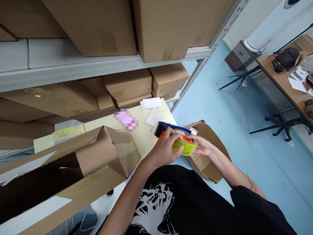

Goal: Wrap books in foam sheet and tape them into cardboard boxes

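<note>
The round yellow-green tape roll (187,148) is glossy, smooth plastic; the long brown open box (93,186), matt cardboard

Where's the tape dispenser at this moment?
In the head view, the tape dispenser is just right of centre, held between the left hand and the right hand, with the open box beyond it to the right.

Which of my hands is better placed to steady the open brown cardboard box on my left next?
Probably the left hand: it's nearer the open brown cardboard box, its forearm beside it. The right hand is farther away, across the blue-and-orange plastic tape dispenser both hands hold.
</note>
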{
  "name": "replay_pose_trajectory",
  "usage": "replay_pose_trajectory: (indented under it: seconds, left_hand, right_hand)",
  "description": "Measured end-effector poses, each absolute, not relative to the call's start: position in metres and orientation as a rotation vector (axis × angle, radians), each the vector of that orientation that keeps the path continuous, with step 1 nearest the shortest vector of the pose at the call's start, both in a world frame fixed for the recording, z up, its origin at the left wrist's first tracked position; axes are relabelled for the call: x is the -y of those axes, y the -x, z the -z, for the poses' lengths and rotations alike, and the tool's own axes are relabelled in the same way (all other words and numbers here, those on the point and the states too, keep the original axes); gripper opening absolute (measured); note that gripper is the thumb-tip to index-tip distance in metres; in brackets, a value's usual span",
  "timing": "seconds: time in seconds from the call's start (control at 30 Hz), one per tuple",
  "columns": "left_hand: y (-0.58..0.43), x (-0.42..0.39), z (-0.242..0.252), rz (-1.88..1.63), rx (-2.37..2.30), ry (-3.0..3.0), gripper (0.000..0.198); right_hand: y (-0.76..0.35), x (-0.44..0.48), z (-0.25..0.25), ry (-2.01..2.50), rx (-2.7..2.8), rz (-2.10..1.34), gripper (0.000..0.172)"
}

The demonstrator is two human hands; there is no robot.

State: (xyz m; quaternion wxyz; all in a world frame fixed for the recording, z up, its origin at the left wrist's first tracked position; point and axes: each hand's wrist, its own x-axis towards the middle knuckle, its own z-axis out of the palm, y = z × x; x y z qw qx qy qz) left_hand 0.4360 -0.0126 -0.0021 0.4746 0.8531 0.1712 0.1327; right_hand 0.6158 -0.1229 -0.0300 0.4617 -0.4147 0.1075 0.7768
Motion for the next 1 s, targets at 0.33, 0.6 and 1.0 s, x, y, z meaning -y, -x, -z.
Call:
replay_pose_trajectory:
  seconds: [0.33,0.6,1.0]
  left_hand:
    - [-0.438,0.011,0.002,-0.182,-0.39,-2.068,0.023]
    - [-0.439,0.014,0.011,-0.157,-0.373,-2.079,0.022]
    - [-0.443,0.014,0.022,-0.228,-0.341,-2.061,0.023]
  right_hand:
    - [-0.625,0.127,0.038,1.006,-0.251,-1.951,0.02]
    - [-0.629,0.129,0.038,1.097,-0.215,-1.938,0.021]
    - [-0.631,0.126,0.038,1.089,-0.236,-1.953,0.025]
